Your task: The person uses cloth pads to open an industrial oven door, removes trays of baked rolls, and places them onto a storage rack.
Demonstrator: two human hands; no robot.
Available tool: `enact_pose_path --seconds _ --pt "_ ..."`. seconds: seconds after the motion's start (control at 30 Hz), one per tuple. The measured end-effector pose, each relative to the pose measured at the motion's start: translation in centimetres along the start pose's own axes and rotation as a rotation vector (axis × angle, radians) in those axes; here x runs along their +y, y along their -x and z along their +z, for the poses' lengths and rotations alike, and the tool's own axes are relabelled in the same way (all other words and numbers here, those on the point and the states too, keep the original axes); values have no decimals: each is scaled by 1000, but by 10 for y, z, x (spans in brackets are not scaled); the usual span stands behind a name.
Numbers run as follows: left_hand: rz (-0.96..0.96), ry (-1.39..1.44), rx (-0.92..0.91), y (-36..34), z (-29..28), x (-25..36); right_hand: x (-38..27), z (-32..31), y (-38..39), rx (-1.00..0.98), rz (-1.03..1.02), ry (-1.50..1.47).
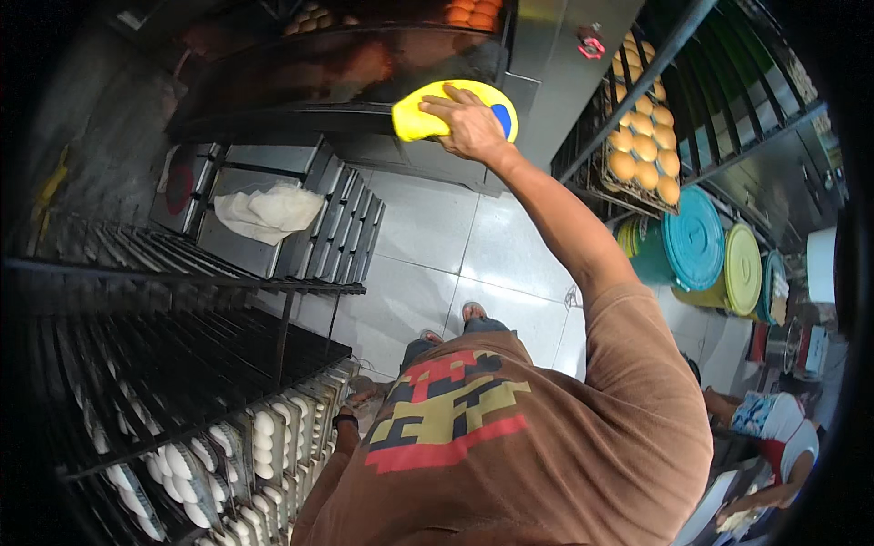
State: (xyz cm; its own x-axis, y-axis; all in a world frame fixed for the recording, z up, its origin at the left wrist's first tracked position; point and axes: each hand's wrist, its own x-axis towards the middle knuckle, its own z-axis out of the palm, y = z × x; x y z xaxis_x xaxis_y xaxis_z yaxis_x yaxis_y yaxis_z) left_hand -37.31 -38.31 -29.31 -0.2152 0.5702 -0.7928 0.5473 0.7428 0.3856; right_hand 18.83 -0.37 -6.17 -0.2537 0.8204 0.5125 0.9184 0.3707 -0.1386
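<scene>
My right hand (473,125) is stretched far ahead, gripping a yellow pad with a blue patch (414,111) that looks like cloth. Its fingers lie over the top of the pad. Pad and hand are at the front edge of a dark oven (355,68), which has orange-lit buns (472,13) inside at the back. Low on my left side, my left hand (366,393) hangs beside the rack; its fingers are too small and dim to make out.
At left, a black rack (182,350) holds trays of pale dough pieces (177,473). Stacked metal drawers or pans bear a white cloth (269,214). Browned buns (645,150) fill a rack at right, above lidded drums (694,238). Another person (785,437) works at lower right.
</scene>
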Motion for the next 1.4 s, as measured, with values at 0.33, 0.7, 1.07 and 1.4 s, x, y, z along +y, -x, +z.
enact_pose_path --seconds 0.33,0.7,1.07,1.4 --pt "-56 138 35 5 22 -55 -17 -10 -17 -99 72 75" --pt "-78 208 55 5 41 -80 -16 -12 -15 -162 26 54" --pt "217 439 117 -28 48 -17 -19 -9 -20 -148 65 68" --pt "340 1511 -504 -16 -14 128 -1 -1 -13 -108 34 46"
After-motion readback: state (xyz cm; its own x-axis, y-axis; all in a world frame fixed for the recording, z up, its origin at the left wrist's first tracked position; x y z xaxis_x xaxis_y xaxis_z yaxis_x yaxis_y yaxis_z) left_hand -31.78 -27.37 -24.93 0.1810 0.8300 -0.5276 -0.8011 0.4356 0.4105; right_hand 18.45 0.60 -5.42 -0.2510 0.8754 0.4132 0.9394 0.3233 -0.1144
